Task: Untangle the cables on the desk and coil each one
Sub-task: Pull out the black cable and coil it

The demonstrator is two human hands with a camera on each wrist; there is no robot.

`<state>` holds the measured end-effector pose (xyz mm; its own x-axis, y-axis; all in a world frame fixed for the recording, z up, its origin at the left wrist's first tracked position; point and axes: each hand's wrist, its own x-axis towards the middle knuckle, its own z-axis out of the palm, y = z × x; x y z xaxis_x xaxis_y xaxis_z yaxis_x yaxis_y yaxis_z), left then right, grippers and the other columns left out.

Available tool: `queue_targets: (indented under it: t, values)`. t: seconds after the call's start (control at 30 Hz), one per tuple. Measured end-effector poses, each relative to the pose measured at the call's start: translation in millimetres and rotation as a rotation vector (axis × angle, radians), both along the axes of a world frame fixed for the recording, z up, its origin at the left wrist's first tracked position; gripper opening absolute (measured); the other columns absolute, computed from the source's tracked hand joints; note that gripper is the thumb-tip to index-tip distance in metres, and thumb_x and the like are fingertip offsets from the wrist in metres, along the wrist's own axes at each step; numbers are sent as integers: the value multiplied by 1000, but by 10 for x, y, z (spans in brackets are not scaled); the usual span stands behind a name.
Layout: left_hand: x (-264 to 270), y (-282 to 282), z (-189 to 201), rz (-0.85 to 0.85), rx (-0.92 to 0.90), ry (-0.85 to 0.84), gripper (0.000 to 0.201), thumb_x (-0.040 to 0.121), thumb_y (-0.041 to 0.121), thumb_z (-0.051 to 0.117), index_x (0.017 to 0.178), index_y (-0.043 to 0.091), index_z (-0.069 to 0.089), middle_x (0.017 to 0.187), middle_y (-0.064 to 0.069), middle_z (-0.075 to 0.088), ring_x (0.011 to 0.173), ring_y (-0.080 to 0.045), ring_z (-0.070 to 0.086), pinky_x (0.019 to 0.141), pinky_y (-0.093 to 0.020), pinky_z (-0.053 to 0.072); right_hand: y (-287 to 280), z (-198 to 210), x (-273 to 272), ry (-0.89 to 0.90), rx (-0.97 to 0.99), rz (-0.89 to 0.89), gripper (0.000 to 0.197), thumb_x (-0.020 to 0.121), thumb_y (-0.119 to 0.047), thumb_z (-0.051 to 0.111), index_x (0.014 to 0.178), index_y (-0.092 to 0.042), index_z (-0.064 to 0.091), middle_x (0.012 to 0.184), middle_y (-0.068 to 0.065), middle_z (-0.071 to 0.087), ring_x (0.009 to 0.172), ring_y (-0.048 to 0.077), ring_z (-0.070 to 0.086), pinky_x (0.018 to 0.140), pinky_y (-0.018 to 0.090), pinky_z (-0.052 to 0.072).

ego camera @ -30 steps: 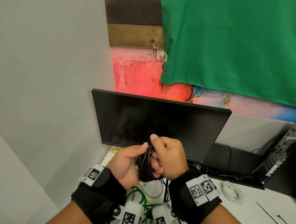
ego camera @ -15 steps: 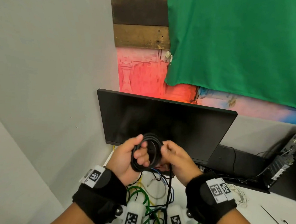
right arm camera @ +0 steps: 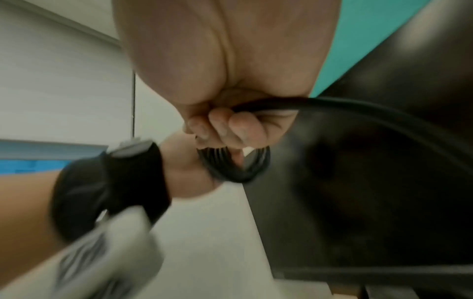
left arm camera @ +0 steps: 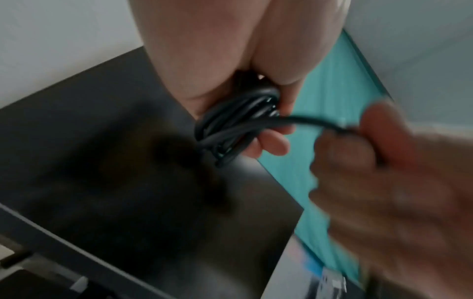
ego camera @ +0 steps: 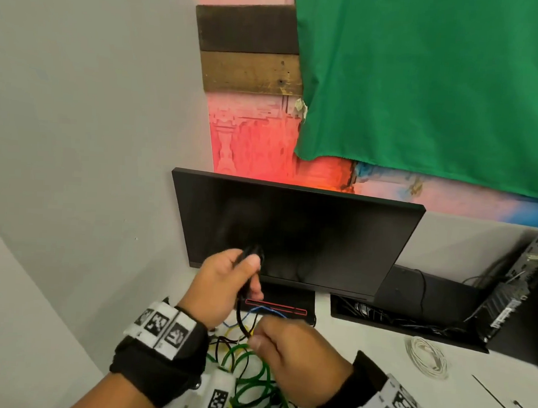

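A white worktop (ego camera: 378, 359) stands in a corner between a grey wall on the left and a far wall hung with a green cloth (ego camera: 439, 88) over painted boards. A dark monitor (ego camera: 307, 230) stands at the far side of the worktop, with a black computer case (ego camera: 512, 297) leaning at the far right.

The left hand (ego camera: 223, 282) is raised in front of the lower left part of the monitor, its fingers and thumb curled round a small coil of black cable (left arm camera: 235, 123); the left wrist view shows several loops bunched between thumb and fingers. One strand of the same cable runs down from the coil to the right hand (ego camera: 297, 361), which is lower and nearer and pinches that strand between its curled fingers (right arm camera: 230, 129).

Beneath both hands, on the near left part of the worktop, lies a tangle of green cable (ego camera: 252, 374) mixed with thinner yellow, blue and black wires. A coiled white cable (ego camera: 426, 357) rests well apart to the right, near the case. Two thin dark ties (ego camera: 500, 406) lie at the near right edge.
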<state>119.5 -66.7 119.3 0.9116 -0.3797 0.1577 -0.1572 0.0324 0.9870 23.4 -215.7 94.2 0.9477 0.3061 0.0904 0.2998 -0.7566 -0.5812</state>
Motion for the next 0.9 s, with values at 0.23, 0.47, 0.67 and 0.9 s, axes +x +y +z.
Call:
queue_targets:
  t: [0.23, 0.47, 0.67, 0.9]
  values:
    - [-249, 50, -130, -251, 25, 153, 60, 85, 63, 48, 74, 6, 64, 56, -10, 58, 51, -25, 61, 52, -28, 50, -36, 349, 101, -304, 55, -120, 35, 90, -67, 30, 75, -38, 42, 75, -14, 59, 71, 5, 57, 65, 25, 45]
    - [-382, 83, -36, -490, -185, 329, 57, 79, 45, 70, 98, -8, 59, 65, -11, 55, 58, -27, 58, 59, -33, 51, -194, 154, 290, -351, 381, -314, 43, 79, -75, 54, 79, -33, 51, 71, -10, 57, 63, 9, 56, 58, 29, 47]
    - [-487, -84, -29, -463, -26, 307, 33, 84, 22, 63, 97, -8, 58, 56, -3, 52, 50, -19, 55, 56, -29, 49, -138, -5, 294, -29, 733, -251, 54, 85, -61, 55, 51, -19, 61, 53, 15, 62, 52, 32, 57, 59, 44, 51]
    - [-480, -202, 34, -290, -140, 315, 32, 86, 34, 62, 72, 7, 56, 45, 0, 38, 37, -13, 39, 43, -24, 41, -191, 45, 396, 5, 865, -179, 51, 90, -59, 51, 57, -21, 60, 54, 1, 58, 52, 18, 54, 55, 29, 45]
